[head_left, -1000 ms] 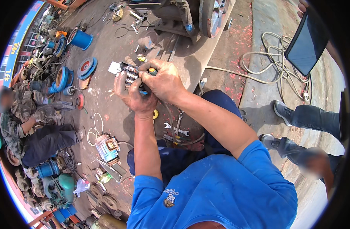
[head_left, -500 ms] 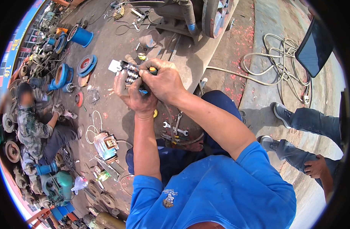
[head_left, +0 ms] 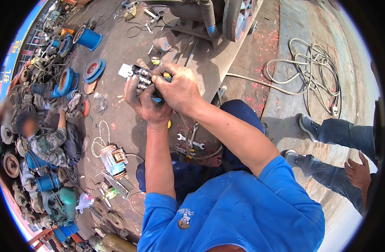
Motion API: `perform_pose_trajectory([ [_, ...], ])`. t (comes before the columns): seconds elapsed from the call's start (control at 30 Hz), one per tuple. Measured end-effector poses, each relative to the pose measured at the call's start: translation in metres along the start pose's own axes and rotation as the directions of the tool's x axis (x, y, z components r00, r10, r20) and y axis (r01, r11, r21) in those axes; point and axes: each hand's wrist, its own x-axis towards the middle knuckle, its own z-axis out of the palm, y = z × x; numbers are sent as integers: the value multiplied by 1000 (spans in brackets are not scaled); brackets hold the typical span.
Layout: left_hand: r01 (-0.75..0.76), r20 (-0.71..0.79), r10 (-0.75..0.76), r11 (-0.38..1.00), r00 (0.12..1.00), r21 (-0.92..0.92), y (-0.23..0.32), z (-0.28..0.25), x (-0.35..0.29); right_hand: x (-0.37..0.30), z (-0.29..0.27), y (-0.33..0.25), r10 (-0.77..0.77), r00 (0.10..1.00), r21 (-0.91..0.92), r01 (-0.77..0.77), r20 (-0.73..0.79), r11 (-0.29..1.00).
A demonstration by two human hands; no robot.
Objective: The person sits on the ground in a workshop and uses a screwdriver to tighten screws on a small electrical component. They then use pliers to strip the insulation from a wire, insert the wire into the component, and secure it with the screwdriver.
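In my left hand (head_left: 148,105) is a black terminal block (head_left: 141,72) with rows of metal contacts and a white flat piece (head_left: 125,70) at its left end. My left fingers are closed round its near side. Pressed against the block's right end is my right hand (head_left: 179,86). It grips a screwdriver, whose orange and green handle (head_left: 167,77) shows between thumb and fingers; its tip is hidden. A grey cable (head_left: 186,126) runs down from beneath my hands.
Wrenches (head_left: 193,138) lie on the ground by my legs. An open-topped motor (head_left: 114,160) stands at left, with blue pulleys (head_left: 94,70) farther off. A co-worker (head_left: 47,140) crouches among parts. Machinery (head_left: 196,21) stands ahead; coiled cable (head_left: 314,75) and a standing person's legs (head_left: 339,134) are at right.
My hands keep nearly the same hold and place. The co-worker at left has leaned and reached farther forward. At right, the dark phone has left the view and the bystander's lower hand has spread its fingers.
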Motion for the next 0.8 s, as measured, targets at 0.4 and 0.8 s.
perform_pose_trajectory([
  [0.4,-3,-2,3,998,1000,61,1,1,1,-1,-5,-6,-36,998,-13,37,49,999],
  [0.8,40,-31,-40,999,999,-14,1,3,2,5,-2,5,-228,973,-54,230,38,972],
])
